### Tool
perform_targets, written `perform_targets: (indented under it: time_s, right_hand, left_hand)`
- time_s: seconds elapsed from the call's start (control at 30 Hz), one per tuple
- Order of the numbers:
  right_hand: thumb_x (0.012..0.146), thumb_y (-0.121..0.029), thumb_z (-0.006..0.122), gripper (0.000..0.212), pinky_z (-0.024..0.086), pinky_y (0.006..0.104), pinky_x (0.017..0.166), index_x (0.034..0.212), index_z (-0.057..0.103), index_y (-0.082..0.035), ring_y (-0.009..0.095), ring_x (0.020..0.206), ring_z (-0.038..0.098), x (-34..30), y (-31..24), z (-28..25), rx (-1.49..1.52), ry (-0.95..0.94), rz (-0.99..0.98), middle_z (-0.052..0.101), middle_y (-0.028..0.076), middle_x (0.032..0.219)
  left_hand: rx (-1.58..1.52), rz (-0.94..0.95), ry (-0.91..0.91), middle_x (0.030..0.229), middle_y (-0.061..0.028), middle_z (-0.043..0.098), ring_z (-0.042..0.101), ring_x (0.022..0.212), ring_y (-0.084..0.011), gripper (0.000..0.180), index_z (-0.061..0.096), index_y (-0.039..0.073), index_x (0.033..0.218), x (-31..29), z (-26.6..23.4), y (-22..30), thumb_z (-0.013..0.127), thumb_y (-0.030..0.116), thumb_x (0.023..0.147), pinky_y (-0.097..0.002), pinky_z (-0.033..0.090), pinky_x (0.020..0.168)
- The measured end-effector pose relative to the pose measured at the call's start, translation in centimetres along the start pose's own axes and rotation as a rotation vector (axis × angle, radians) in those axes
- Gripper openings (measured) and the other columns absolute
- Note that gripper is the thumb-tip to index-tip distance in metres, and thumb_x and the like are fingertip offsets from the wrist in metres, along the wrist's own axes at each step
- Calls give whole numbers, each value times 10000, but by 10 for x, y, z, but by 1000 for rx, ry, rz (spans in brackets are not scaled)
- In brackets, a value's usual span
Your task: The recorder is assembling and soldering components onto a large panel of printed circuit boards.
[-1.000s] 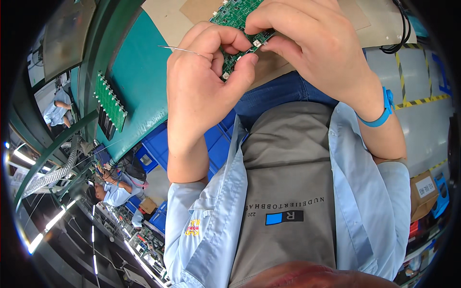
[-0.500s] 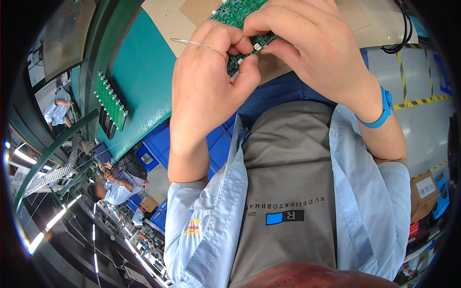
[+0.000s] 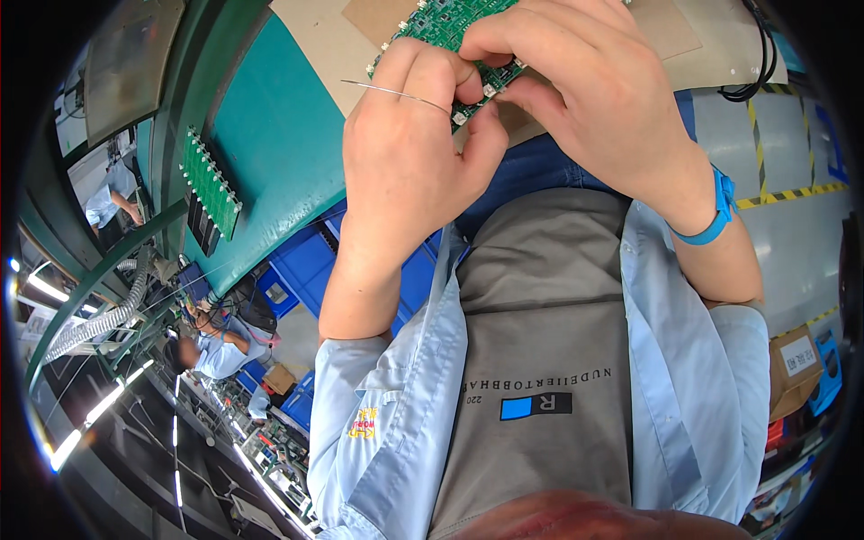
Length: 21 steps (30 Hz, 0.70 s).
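A green circuit board (image 3: 438, 29) with small white connectors along its edges is at the top of the head view. My left hand (image 3: 409, 144) has its fingers bent over the board and its thumb at the near edge, gripping it. A thin, pale wire-like strand (image 3: 387, 89) crosses the back of the left fingers; where it ends is hidden. My right hand (image 3: 598, 103) is closed at the board's right part, with index finger and thumb pinching at the near edge beside a white connector (image 3: 490, 90). The fingers cover what lies between those fingertips.
Brown sheet material (image 3: 315, 45) lies under the board on a green-topped bench (image 3: 279, 117). Another green board (image 3: 209, 184) stands at the left. Black cables (image 3: 765, 58) hang at the upper right. Blue bins (image 3: 310, 261) sit below the bench; co-workers (image 3: 225, 351) are at far left.
My left hand has shifted slightly right along the board's near edge, and more of the board's left end shows. The right hand keeps its pinch, nearly still.
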State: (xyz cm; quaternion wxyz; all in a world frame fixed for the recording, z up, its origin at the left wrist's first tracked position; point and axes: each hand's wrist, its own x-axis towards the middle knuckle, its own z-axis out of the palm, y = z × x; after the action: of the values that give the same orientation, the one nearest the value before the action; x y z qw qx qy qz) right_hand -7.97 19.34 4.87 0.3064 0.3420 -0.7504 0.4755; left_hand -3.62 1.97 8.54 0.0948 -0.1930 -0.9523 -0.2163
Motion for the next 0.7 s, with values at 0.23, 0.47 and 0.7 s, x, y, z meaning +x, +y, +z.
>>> perform_targets:
  time_s: [0.23,0.47,0.7]
  right_hand:
    - [794,-101,657,177,421,303,811,968,667,-66,198,814,549,-3,0,0,-17,-18,20,626,55,871]
    - [793,-89,656,209,425,304,806,999,668,-58,203,807,546,-5,-5,-6,-14,3,24,625,59,871]
    - [791,-77,655,241,430,306,801,1030,669,-50,207,800,544,-3,-8,1,-29,-6,41,623,63,871]
  left_hand:
    - [-30,42,-31,861,-28,556,520,639,-226,259,578,93,855,3,-2,-5,731,32,655,-322,441,546]
    - [-84,67,-63,858,-28,555,514,625,-221,250,588,95,858,3,-4,-7,732,39,661,-323,440,545]
    - [-110,74,-99,844,-32,560,523,612,-223,244,604,91,850,5,-8,-7,738,44,652,-318,450,545]
